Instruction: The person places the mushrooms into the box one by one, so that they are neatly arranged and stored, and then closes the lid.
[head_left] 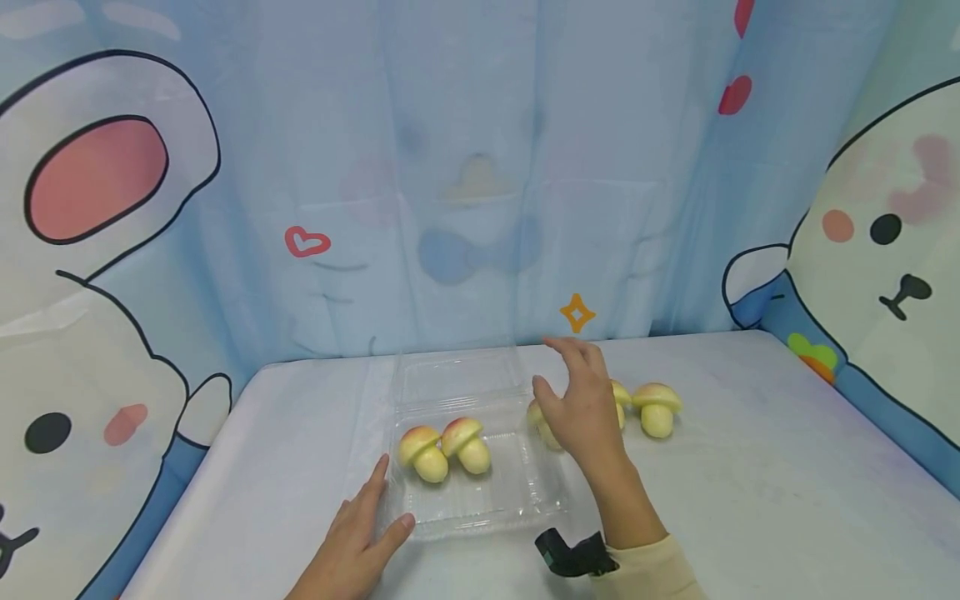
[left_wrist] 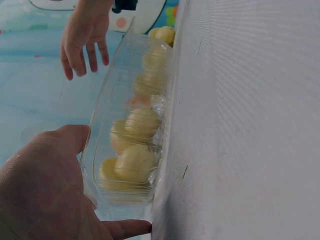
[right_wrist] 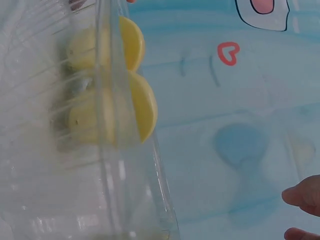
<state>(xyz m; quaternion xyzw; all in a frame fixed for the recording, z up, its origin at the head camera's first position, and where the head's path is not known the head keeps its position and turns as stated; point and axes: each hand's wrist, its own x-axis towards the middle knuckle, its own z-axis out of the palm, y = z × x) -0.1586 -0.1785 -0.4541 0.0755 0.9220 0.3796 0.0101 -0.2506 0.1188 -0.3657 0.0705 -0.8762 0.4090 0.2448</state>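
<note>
A clear plastic box (head_left: pixel 517 500) stands on the table with its lid (head_left: pixel 457 375) folded back. Two yellow mushroom-shaped pieces (head_left: pixel 423 454) with reddish caps lie in its left part. My left hand (head_left: pixel 352 533) is at the box's left end, thumb and fingers spread along the wall. In the left wrist view, the left thumb and fingers (left_wrist: pixel 75 137) frame that end. Above the box's right side hovers my right hand (head_left: pixel 585 408), fingers loosely bent, holding nothing. Another mushroom-shaped piece (head_left: pixel 542 425) shows beside it, partly hidden.
Right of the box, a mushroom piece (head_left: pixel 657 408) stands upright on the white tablecloth (head_left: pixel 750 500), with another (head_left: pixel 619 396) half hidden behind the right hand. A blue cartoon curtain (head_left: pixel 465 108) hangs behind the table. A black camera strap (head_left: pixel 573 554) wraps the right wrist.
</note>
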